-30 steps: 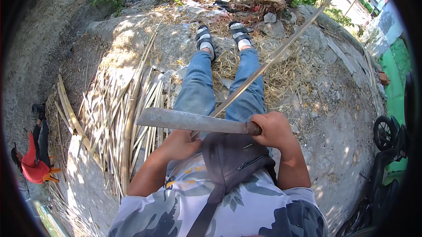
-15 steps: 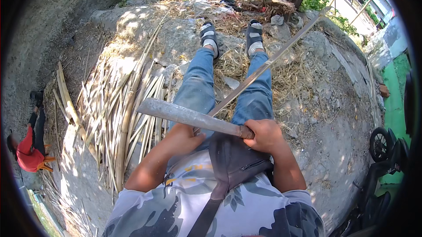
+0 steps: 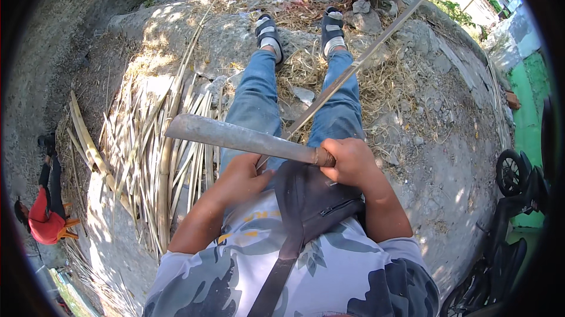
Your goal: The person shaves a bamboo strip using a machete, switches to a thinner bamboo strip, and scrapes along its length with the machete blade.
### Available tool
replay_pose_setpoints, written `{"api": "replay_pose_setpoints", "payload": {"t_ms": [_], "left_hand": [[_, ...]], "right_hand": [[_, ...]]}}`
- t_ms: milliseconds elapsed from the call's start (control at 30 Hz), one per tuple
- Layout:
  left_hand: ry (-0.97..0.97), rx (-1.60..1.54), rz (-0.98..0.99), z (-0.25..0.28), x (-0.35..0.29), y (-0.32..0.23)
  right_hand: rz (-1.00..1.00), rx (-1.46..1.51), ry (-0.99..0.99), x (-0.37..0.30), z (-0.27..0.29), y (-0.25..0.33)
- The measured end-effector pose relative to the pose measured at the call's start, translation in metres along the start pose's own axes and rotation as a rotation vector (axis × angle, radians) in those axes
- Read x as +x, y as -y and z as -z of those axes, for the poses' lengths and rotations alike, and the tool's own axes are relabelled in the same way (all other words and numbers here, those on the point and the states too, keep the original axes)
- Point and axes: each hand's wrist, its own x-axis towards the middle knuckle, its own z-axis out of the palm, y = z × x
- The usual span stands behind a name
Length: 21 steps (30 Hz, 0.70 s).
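Gray, bumpy ground (image 3: 435,211) is spread all around, and a wide stretch of it is seen between the legs and the bike. At the far right, a green wall (image 3: 534,84) is seen, and a black motorbike (image 3: 507,220) is parked near it. At the far left, an orange stool is used by a person in red (image 3: 46,220). The ground left of the legs is covered by a pile of thin, pale sticks (image 3: 147,158). In the middle, two legs in blue jeans (image 3: 254,99) are stretched out. Over the right leg, a long strip (image 3: 365,61) is held at a slant, its far end pointed to the upper right. It is crossed on top by a big knife (image 3: 235,134), whose blade is pointed left, past the left hand. The knife's handle is wrapped tightly by the right hand (image 3: 351,163). The strip's near end is pinched in the left hand (image 3: 242,177), its grip closed.
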Motion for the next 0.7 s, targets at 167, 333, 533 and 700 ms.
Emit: {"api": "replay_pose_setpoints", "payload": {"t_ms": [167, 333, 533, 700], "left_hand": [[0.033, -0.048, 0.081, 0.007, -0.007, 0.007], [0.015, 0.067, -0.004, 0.012, -0.009, -0.004], [-0.003, -0.035, 0.019, -0.009, 0.0, -0.009], [0.006, -0.078, 0.07, 0.012, -0.013, 0.022]], "right_hand": [[0.022, -0.09, -0.076, -0.001, 0.022, -0.006], [-0.008, -0.129, -0.031, -0.006, 0.023, -0.009], [-0.003, -0.036, 0.007, 0.002, 0.0, 0.006], [-0.007, -0.135, -0.099, -0.009, 0.024, -0.009]]}}
